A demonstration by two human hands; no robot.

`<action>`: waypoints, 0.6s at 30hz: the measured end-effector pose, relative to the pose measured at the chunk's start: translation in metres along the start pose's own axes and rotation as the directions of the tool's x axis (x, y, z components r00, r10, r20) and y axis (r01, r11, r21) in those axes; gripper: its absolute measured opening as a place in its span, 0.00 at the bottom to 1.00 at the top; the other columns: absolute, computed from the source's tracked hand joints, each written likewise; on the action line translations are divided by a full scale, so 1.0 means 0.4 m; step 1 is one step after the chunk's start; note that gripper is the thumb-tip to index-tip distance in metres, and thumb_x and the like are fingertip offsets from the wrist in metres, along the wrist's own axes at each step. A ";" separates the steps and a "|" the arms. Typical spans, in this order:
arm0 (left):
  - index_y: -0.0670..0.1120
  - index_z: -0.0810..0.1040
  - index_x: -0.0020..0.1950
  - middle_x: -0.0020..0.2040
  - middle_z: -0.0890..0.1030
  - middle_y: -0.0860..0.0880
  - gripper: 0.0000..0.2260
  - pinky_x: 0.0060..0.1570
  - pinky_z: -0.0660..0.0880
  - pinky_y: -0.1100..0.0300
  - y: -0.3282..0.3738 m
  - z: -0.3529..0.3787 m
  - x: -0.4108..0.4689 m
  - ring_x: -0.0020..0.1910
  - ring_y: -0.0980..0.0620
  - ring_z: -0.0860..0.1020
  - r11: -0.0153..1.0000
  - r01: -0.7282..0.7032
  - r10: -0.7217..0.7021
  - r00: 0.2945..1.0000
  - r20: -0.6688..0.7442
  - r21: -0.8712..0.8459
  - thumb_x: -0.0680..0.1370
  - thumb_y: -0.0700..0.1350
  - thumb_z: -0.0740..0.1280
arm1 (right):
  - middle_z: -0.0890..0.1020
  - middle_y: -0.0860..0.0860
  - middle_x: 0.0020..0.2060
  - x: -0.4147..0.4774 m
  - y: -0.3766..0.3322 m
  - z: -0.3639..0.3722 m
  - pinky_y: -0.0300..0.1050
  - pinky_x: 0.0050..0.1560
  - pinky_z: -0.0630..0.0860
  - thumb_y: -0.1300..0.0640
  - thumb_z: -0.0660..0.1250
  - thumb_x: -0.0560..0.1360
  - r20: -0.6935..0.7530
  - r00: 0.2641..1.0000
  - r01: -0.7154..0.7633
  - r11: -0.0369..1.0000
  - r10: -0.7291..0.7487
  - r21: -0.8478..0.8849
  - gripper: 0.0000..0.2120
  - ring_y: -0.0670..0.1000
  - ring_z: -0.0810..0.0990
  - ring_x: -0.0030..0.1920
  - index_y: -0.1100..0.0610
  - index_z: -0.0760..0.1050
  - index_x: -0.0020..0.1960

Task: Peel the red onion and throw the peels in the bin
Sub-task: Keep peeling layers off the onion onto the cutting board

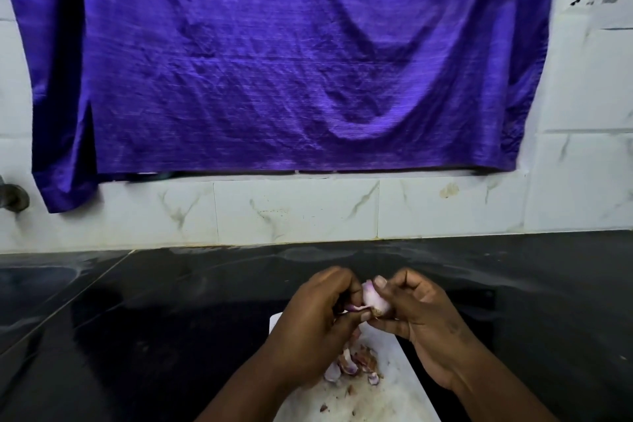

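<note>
Nearest the camera, a white cutting board (394, 384) lies on the black countertop (154, 319), running out of the bottom edge of the view, with both forearms reaching in over it. On the board, under the left wrist, sits a loose heap of onion peels (352, 361), pale purple and brown, with a few small crumbs scattered toward the near edge. Just above the board, the 2 hands meet around the red onion (373, 298), which is held in the air between them, clear of the board. The right hand (424, 315) is curled around the onion's right side, thumb pressed on its top and fingers wrapped underneath, so it grips the bulb. The left hand (318, 308) is closed in a narrow pinch against the onion's left side, thumb and fingertips gripping a thin purple strip of skin (354, 308) that is peeled partly away from the pale flesh. Beyond the hands, the glossy countertop runs back to a wall of white marbled tiles (294, 209). At the far left edge, a dull metal tap (13, 197) juts from the wall. Higher up, a large purple cloth (274, 62) hangs flat against the tiles and fills most of the upper view.
</note>
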State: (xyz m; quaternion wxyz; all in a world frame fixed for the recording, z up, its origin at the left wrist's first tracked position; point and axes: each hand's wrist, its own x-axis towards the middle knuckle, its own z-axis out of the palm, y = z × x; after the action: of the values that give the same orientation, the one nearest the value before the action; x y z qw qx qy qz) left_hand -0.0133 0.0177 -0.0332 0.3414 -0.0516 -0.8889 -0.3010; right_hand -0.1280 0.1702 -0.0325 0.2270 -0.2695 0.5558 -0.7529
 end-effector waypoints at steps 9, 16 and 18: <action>0.51 0.78 0.46 0.46 0.79 0.55 0.10 0.42 0.77 0.60 0.003 0.001 -0.005 0.45 0.54 0.78 1.000 0.009 -0.011 0.989 0.149 0.013 0.77 0.37 0.74 | 0.88 0.64 0.47 0.019 0.009 -0.005 0.55 0.55 0.83 0.53 0.76 0.68 -0.257 0.966 0.033 0.989 0.005 0.145 0.16 0.59 0.89 0.49 0.64 0.75 0.46; 0.59 0.76 0.56 0.53 0.77 0.63 0.15 0.47 0.70 0.73 -0.011 0.004 -0.011 0.56 0.64 0.74 0.983 0.068 -0.079 0.995 0.060 0.171 0.75 0.41 0.71 | 0.86 0.66 0.48 0.012 0.007 -0.001 0.54 0.56 0.84 0.54 0.77 0.69 -0.157 0.987 0.043 0.998 -0.035 0.051 0.20 0.61 0.88 0.51 0.68 0.75 0.49; 0.61 0.77 0.59 0.54 0.78 0.64 0.14 0.49 0.75 0.68 -0.011 0.001 -0.006 0.55 0.63 0.77 0.989 0.067 -0.058 0.996 -0.069 0.133 0.76 0.49 0.73 | 0.87 0.63 0.46 0.007 0.005 0.001 0.49 0.49 0.85 0.54 0.77 0.68 -0.118 0.992 0.055 0.998 -0.051 0.028 0.17 0.57 0.89 0.46 0.65 0.77 0.47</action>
State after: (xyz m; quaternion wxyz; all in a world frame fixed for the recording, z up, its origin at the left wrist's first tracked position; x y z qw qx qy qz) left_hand -0.0131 0.0144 -0.0369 0.3630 0.0092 -0.8970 -0.2522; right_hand -0.1297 0.1676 -0.0338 0.1780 -0.2359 0.5490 -0.7818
